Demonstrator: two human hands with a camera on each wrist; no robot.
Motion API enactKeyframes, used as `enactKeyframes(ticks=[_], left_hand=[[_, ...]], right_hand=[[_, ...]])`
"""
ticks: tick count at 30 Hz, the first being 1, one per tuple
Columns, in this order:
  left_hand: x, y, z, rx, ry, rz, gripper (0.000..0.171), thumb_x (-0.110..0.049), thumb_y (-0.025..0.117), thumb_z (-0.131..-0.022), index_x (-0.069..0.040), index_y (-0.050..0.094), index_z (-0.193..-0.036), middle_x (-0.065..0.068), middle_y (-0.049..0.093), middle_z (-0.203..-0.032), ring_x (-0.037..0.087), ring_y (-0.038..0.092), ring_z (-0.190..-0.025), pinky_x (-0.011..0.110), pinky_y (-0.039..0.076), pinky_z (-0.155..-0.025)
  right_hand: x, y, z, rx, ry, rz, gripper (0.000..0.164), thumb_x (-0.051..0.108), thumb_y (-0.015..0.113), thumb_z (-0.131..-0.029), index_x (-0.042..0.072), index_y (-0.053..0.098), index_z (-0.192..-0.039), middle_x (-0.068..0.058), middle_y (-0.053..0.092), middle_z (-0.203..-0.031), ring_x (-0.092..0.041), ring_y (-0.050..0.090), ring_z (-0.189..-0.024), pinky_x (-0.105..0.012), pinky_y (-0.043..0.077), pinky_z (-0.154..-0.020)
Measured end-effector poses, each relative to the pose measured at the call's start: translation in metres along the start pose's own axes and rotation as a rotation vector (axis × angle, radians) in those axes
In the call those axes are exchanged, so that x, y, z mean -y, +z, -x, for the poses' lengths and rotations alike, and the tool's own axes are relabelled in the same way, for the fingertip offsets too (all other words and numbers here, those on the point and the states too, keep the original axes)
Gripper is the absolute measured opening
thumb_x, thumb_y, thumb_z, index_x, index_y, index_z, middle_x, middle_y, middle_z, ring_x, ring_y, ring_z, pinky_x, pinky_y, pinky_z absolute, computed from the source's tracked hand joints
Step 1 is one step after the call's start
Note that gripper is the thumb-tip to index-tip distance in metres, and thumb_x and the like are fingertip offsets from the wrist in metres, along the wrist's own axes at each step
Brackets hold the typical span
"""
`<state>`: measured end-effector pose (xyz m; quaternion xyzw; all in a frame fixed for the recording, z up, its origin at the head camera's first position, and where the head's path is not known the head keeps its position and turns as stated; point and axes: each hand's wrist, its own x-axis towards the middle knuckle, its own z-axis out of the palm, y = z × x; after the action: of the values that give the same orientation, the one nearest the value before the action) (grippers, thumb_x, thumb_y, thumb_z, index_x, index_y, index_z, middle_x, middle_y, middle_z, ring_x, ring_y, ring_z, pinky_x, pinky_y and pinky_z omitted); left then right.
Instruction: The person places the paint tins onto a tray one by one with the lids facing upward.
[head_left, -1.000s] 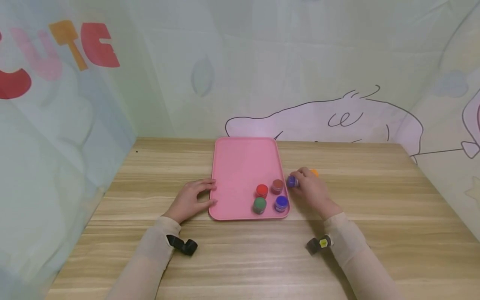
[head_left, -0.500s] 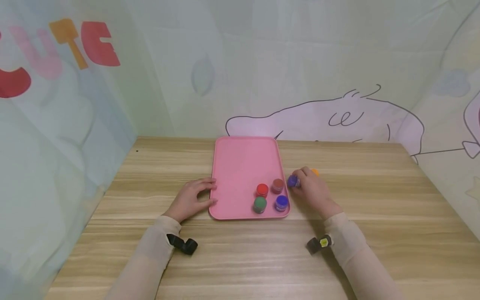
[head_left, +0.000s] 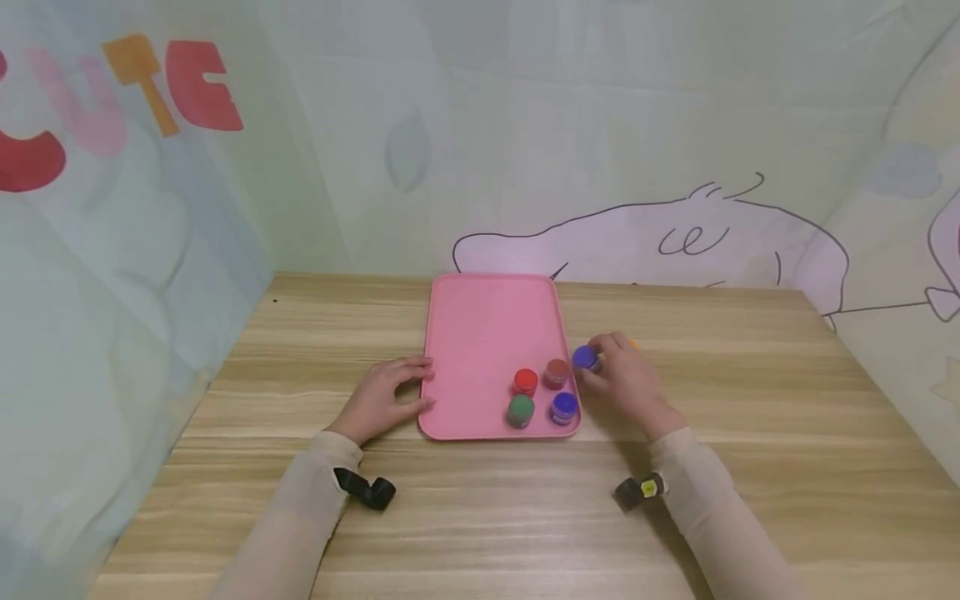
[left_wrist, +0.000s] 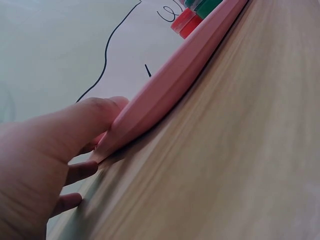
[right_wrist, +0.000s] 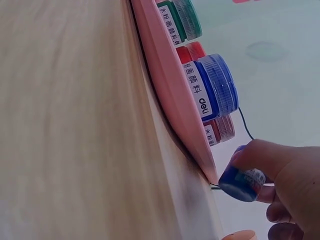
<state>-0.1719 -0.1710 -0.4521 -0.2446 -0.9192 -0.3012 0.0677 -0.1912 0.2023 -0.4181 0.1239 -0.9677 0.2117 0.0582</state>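
Observation:
My right hand (head_left: 628,379) pinches a blue-violet paint jar (head_left: 585,359) between thumb and fingers, just outside the right edge of a pink tray (head_left: 487,321). The right wrist view shows this jar (right_wrist: 239,181) tilted, close by the tray's far end, its label partly covered by the thumb. Inside the tray's near right corner stand a red paint jar (head_left: 525,382), a brown one (head_left: 556,373), a green one (head_left: 521,411) and a blue one (head_left: 563,407). On the opposite side, my left hand (head_left: 381,398) rests with spread, relaxed fingers against the tray's left rim (left_wrist: 150,107).
An orange thing (head_left: 634,344) shows behind the right hand, mostly hidden; its orange top (right_wrist: 240,235) peeks in at the bottom of the right wrist view. The wooden table (head_left: 495,517) ends at a printed cloth backdrop (head_left: 360,167).
The blue-violet jar has turned a little in the right hand, so that its lid faces more upward. The left hand, tray and the jars in it stay in place.

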Motion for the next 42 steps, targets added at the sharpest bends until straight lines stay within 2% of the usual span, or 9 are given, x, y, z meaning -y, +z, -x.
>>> enactKeyframes(ticks=[6, 9, 13, 23, 31, 42], left_hand=[[-0.001, 0.001, -0.002, -0.001, 0.006, 0.002, 0.04, -0.027, 0.075, -0.082, -0.008, 0.068, -0.118, 0.009, 0.059, -0.136, 0.031, 0.053, -0.127, 0.052, 0.04, -0.107], [-0.002, 0.002, -0.003, -0.002, 0.014, 0.004, 0.04, -0.027, 0.075, -0.082, -0.008, 0.068, -0.117, 0.009, 0.06, -0.135, 0.031, 0.054, -0.127, 0.051, 0.041, -0.107], [-0.003, 0.003, -0.004, 0.001, 0.016, 0.006, 0.04, -0.027, 0.075, -0.082, -0.007, 0.068, -0.116, 0.009, 0.06, -0.134, 0.03, 0.054, -0.127, 0.051, 0.042, -0.107], [-0.005, 0.008, -0.006, -0.02, 0.059, 0.021, 0.037, -0.024, 0.076, -0.081, -0.006, 0.069, -0.113, 0.01, 0.063, -0.131, 0.031, 0.057, -0.123, 0.05, 0.044, -0.104], [-0.004, 0.011, -0.007, -0.032, 0.07, 0.04, 0.038, -0.024, 0.077, -0.08, -0.005, 0.07, -0.112, 0.011, 0.063, -0.13, 0.031, 0.057, -0.123, 0.05, 0.045, -0.104], [-0.003, 0.012, -0.007, -0.031, 0.057, 0.027, 0.038, -0.026, 0.076, -0.08, -0.006, 0.07, -0.112, 0.009, 0.062, -0.132, 0.03, 0.057, -0.124, 0.05, 0.044, -0.104]], right_hand=[[-0.002, -0.002, 0.001, -0.021, 0.018, -0.062, 0.043, 0.032, 0.069, -0.086, 0.005, 0.057, -0.117, -0.014, 0.059, -0.113, -0.03, 0.06, -0.098, -0.047, 0.054, -0.087], [-0.002, -0.004, 0.001, -0.009, 0.037, -0.081, 0.043, 0.031, 0.069, -0.086, 0.006, 0.057, -0.118, -0.013, 0.059, -0.114, -0.026, 0.058, -0.089, -0.039, 0.054, -0.076], [-0.002, -0.005, -0.001, 0.025, 0.067, -0.118, 0.041, 0.031, 0.068, -0.086, 0.007, 0.057, -0.118, -0.01, 0.058, -0.112, -0.021, 0.053, -0.079, -0.028, 0.046, -0.065], [0.001, -0.011, -0.007, 0.061, 0.083, -0.209, 0.035, 0.026, 0.068, -0.087, 0.008, 0.056, -0.114, -0.009, 0.059, -0.097, -0.02, 0.048, -0.071, -0.026, 0.043, -0.057], [0.005, -0.014, -0.014, 0.047, 0.05, -0.227, 0.033, 0.02, 0.069, -0.086, 0.007, 0.056, -0.114, -0.01, 0.061, -0.103, -0.023, 0.051, -0.082, -0.027, 0.045, -0.067], [0.014, -0.013, -0.024, 0.113, 0.051, -0.238, 0.039, 0.021, 0.069, -0.085, 0.007, 0.055, -0.118, -0.012, 0.059, -0.097, -0.024, 0.05, -0.082, -0.027, 0.045, -0.064]])
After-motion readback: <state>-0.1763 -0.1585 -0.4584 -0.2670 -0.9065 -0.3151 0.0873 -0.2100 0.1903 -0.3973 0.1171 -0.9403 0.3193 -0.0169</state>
